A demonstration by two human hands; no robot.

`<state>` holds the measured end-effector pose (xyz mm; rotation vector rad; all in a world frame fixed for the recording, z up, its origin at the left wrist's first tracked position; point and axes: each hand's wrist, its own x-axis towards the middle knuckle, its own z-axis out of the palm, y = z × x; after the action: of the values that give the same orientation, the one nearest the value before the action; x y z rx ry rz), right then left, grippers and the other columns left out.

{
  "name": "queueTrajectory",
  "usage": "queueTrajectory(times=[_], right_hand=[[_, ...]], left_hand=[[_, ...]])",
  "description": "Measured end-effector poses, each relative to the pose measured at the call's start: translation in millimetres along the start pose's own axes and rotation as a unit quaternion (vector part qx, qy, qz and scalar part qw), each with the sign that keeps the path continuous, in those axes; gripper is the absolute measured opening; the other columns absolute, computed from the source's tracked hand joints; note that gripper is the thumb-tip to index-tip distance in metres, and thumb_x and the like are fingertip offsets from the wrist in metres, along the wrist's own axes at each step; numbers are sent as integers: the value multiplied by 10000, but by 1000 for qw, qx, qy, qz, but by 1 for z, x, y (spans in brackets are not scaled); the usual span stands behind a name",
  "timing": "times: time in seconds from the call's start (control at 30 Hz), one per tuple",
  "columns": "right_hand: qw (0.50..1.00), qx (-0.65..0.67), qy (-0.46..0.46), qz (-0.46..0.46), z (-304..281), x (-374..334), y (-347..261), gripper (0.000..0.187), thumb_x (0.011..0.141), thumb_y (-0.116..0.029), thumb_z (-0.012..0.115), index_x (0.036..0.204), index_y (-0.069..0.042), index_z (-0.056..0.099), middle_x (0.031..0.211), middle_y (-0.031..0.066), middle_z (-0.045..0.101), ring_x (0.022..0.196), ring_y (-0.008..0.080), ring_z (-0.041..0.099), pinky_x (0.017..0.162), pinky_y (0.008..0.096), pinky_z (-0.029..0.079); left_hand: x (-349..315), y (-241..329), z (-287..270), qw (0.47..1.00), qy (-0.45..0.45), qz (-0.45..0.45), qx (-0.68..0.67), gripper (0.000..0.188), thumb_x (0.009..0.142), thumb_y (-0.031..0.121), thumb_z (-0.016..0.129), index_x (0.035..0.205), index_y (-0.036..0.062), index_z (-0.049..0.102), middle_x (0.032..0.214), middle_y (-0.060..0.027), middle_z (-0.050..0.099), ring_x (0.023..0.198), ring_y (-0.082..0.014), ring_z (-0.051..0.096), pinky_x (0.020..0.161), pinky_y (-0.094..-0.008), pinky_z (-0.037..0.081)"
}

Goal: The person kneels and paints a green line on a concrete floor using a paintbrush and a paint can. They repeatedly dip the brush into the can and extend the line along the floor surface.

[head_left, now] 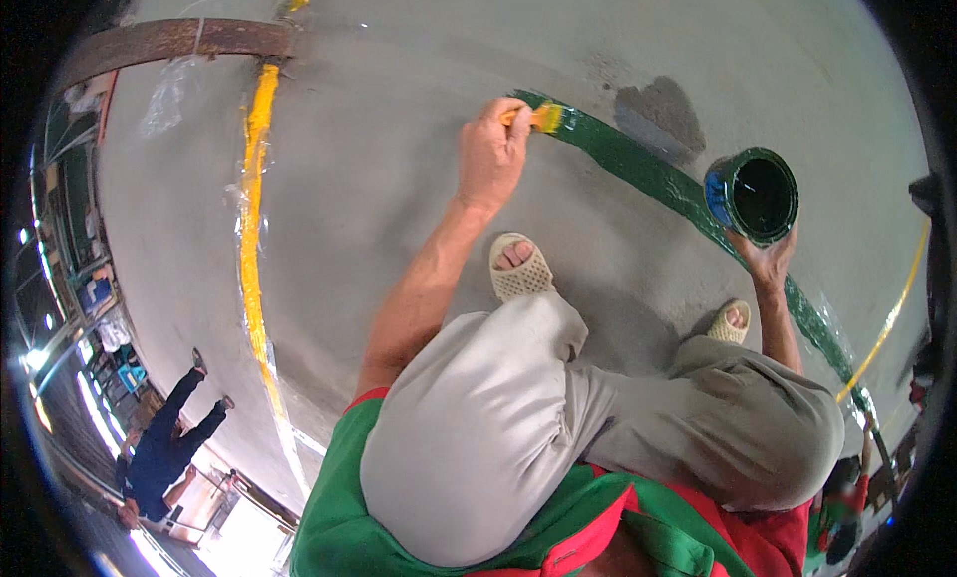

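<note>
While the left hand (490, 150) grips the brush (542, 118), which points right at the left end of the green stripe (638, 165), the right hand (770, 253) holds the can (763, 196) well to the right.

The bare grey floor (359, 158), yellow line (257, 119) and bright strip lights (97, 415) suggest a workshop.

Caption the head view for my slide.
Left hand holding a brush at a green floor stripe, right hand holding a paint can.

See a long yellow stripe (255, 228), a brown beam (169, 42), clear plastic (171, 96) near it, and a person (164, 455) in dark clothes far off.
</note>
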<state>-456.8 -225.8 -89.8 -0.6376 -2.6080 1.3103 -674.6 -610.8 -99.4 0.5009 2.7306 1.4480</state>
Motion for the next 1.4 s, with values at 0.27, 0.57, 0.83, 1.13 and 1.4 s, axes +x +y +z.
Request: queueTrajectory(times=[0.27,0.57,0.83,1.13,1.4], right_hand=[[999,15,-2,-36,4,1,-2,982,638,-317,992,1444,-31,509,1346,127,642,1255,274,634,1103,424,493],[999,-14,-9,-42,4,3,-16,982,636,-326,993,1438,-35,507,1346,136,640,1246,295,640,1109,434,497],[999,-49,-5,-21,3,1,-22,1001,624,-341,991,1442,-37,500,1329,144,656,1249,308,647,1113,454,503],[999,-1,-4,-44,5,5,-21,999,626,-340,992,1441,-36,500,1342,140,656,1242,293,650,1104,441,506],[999,0,-4,-37,3,6,-20,975,632,-344,995,1422,-35,513,1340,141,656,1249,283,645,1097,440,509]], left_hand=[[18,-18,-44,937,36,156,311,154,1037,198,674,1076,49,686,898,-87,682,771,-231,691,650,-372,566],[-35,51,62,950,-79,260,156,148,995,172,703,1067,44,681,906,-91,660,813,-250,671,685,-374,583],[-16,29,43,998,-52,18,-35,194,1056,203,652,1060,11,682,913,-144,710,732,-241,694,645,-384,566],[18,-12,-29,939,32,164,300,152,1066,185,620,1049,55,697,902,-73,699,767,-202,683,630,-356,577],[-41,57,69,925,-113,311,188,111,974,124,706,1020,24,692,899,-94,645,808,-252,673,660,-356,592]])
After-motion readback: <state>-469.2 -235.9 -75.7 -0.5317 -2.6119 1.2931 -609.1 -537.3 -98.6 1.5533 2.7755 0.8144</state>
